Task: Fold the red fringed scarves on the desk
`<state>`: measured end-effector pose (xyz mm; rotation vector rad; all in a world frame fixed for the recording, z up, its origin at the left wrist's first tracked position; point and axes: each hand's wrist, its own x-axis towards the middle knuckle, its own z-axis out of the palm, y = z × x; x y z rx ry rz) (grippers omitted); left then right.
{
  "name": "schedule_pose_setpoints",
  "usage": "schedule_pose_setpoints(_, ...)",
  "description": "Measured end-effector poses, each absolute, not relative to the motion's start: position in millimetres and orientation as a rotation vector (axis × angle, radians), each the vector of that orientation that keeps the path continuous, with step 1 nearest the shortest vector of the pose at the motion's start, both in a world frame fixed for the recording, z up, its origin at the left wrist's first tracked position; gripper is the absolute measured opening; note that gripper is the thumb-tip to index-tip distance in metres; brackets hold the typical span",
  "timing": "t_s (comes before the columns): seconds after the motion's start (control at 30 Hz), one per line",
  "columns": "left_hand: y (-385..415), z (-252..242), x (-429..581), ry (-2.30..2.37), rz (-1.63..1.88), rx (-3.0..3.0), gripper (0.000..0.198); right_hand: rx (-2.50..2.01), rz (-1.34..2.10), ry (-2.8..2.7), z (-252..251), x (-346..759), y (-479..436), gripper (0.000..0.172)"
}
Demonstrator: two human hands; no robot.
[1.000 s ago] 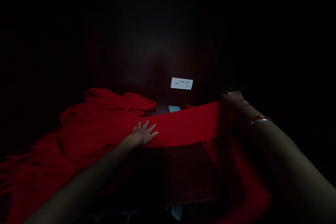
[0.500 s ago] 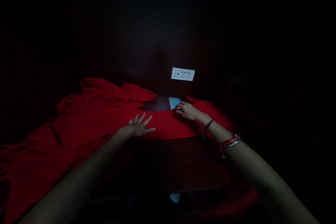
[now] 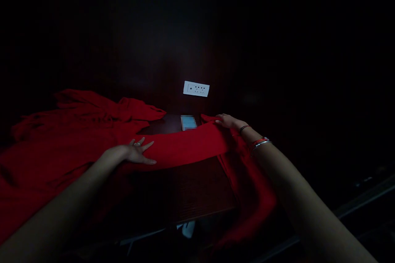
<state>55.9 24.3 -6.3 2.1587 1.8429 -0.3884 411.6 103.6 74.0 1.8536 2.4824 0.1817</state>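
A long red fringed scarf (image 3: 188,144) stretches across a dark wooden table, with one flat band running left to right. On the band's left part my left hand (image 3: 138,154) lies flat, fingers spread, a ring on one of them. At the band's far right edge, my right hand (image 3: 226,121) has its fingers closed on the cloth; the fingertips are partly hard to see in the dim light. Behind the band lies a phone (image 3: 188,122) with a lit, blurred screen. From the right side, part of the scarf hangs down past the table edge.
A white wall socket (image 3: 196,88) is on the dark wall behind the table. Bunched scarf cloth (image 3: 92,107) is heaped at the back left. The table's front edge (image 3: 203,215) shows low in view, with a pale object (image 3: 188,229) beneath it. Surroundings are very dark.
My right hand has moved right, from beside the phone to the scarf's right part. The view has turned right, so the socket, phone and left hand appear further left.
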Motion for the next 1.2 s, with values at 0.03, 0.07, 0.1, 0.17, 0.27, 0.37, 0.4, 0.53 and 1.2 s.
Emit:
schedule_pose_setpoints(0.03, 25, -6, 55, 1.836, -0.392, 2.154, 0.095, 1.875, 0.103, 2.446, 77, 421, 105, 0.045)
schedule_pose_setpoints(0.07, 26, -5, 55, 1.833, -0.398, 2.150, 0.095, 1.898, 0.028, 2.427, 79, 428, 106, 0.045)
schedule_pose_setpoints(0.1, 27, -4, 57, 1.838, -0.405, 2.147, 0.094, 1.916, -0.035, 2.425, 80, 433, 108, 0.046)
schedule_pose_setpoints(0.17, 25, 0, 67, 1.845, -0.382, 2.177, 0.090, 1.895, -0.115, 2.455, 79, 439, 113, 0.044)
schedule_pose_setpoints(0.27, 13, 6, 101, 1.711, -0.227, 2.393, 0.083, 1.798, -0.103, 2.482, 76, 437, 124, 0.039)
schedule_pose_setpoints(0.37, -2, 6, 142, 1.396, -0.063, 2.760, 0.072, 1.783, 0.108, 2.529, 75, 427, 128, 0.037)
schedule_pose_setpoints(0.4, -6, 4, 152, 1.322, -0.049, 2.842, 0.065, 1.791, 0.194, 2.572, 75, 422, 125, 0.037)
schedule_pose_setpoints(0.53, -5, -5, 163, 1.202, -0.097, 2.958, 0.052, 1.685, 0.248, 2.879, 67, 402, 91, 0.033)
schedule_pose_setpoints(1.2, 42, 4, 86, 1.150, 0.610, 2.906, 0.034, 1.545, 0.518, 3.245, 7, 376, 22, 0.013)
